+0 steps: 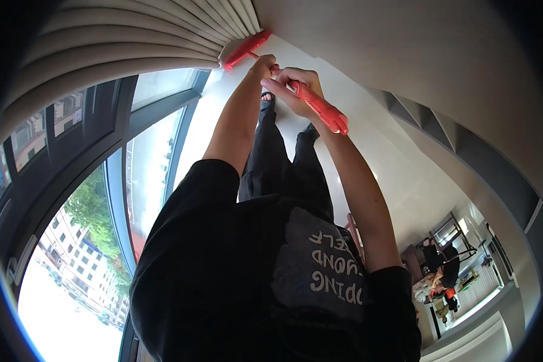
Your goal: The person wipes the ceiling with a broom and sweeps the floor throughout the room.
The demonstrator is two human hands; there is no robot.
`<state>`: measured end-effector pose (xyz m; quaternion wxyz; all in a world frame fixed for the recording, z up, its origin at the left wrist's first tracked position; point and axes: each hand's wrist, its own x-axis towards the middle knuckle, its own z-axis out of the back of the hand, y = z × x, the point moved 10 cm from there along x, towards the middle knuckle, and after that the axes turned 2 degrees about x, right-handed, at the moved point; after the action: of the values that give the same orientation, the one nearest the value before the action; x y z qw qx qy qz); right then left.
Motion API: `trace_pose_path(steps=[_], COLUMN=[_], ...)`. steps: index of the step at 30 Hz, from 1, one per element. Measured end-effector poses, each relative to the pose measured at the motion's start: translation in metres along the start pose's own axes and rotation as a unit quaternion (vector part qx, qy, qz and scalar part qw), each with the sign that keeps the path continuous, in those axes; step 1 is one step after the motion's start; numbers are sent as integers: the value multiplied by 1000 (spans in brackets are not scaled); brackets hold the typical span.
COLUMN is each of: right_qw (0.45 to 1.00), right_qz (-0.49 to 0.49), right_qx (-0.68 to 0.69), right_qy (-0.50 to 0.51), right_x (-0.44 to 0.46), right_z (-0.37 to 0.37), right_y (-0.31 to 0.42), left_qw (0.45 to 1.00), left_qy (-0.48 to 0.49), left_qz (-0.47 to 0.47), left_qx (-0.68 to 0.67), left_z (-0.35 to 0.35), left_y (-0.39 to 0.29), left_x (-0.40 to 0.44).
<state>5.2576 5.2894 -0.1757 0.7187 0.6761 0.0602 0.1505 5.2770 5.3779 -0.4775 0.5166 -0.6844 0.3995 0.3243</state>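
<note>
A red long-handled tool with a wide head (pixel 246 50) runs diagonally between my two hands. Fingers wrapped round its shaft, my left hand (pixel 265 64) is the one nearer the head. My right hand (pixel 297 89) grips higher up, just below the thick red handle end, which points back toward me. The head lies low by the hem of the beige pleated curtain (pixel 120 39). Whether it has bristles, a pad or a blade I cannot tell. Both hands are closed.
Dark-framed windows (pixel 117 127) line my left, with trees and buildings outside. A white wall (pixel 416 54) with a grey recessed strip is on the right. My feet stand on the pale floor (pixel 289 120). Furniture and people (pixel 449 271) appear far off at lower right.
</note>
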Motion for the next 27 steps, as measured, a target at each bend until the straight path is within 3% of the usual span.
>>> trace_pose_path(steps=[1, 2, 4, 5, 6, 7, 8, 9, 10, 12, 15, 18, 20, 21, 22, 24, 26, 27], right_qw=[996, 999, 999, 999, 998, 997, 995, 995, 993, 993, 997, 996, 991, 993, 993, 982, 995, 992], right_qz=[-58, -13, 32, 22, 15, 10, 4, -21, -47, 32, 38, 71, 114, 102, 90, 142, -16, -48], right_qx=[-54, -43, -34, -46, -57, -72, -86, -84, -83, -96, -71, -29, 5, -30, -66, -56, -70, -45], right_qy=[49, 29, -8, -7, -6, -27, -48, -58, -69, -56, -11, -51, -70, -51, -32, -109, -74, -107], right_x=[-1, -7, -42, -65, -87, -112, -137, -159, -179, -211, -239, -233, -206, -184, -160, -113, -78, -61], right_z=[-4, -2, 8, 11, 16, 22, 27, 30, 33, 29, 31, 43, 44, 40, 34, 31, 21, 21], right_y=[-15, -5, 0, 0, 5, 7, 12, 19, 24, 44, 69, 72, 62, 54, 45, 37, -11, -15], left_qw=[996, 983, 982, 978, 953, 905, 881, 990, 937, 980, 980, 970, 967, 971, 977, 960, 959, 964], left_qy=[-46, -98, -162, -183, -125, -62, -79, -124, -120, -164, -177, -229, -242, -166, -203, -267, -262, -247], left_qz=[54, 101, 41, 74, -54, -207, -183, 20, -11, 103, 85, 71, 63, -23, -4, 8, 27, 37], left_qx=[-59, -121, -86, 70, 270, 367, 429, 62, 329, 50, 22, 41, 38, 168, 71, -80, -110, -88], left_z=[17, 35, 18, -6, 0, -11, -26, -36, -62, -87, -106, -94, -71, -55, -39, -16, 11, 14], left_y=[51, 101, 101, 67, 118, 158, 190, 213, 198, 224, 222, 195, 169, 171, 144, 93, 75, 65], left_x=[68, 132, 90, -4, 76, 112, 110, 49, 13, -55, -104, -107, -84, -23, -24, -21, 18, 24])
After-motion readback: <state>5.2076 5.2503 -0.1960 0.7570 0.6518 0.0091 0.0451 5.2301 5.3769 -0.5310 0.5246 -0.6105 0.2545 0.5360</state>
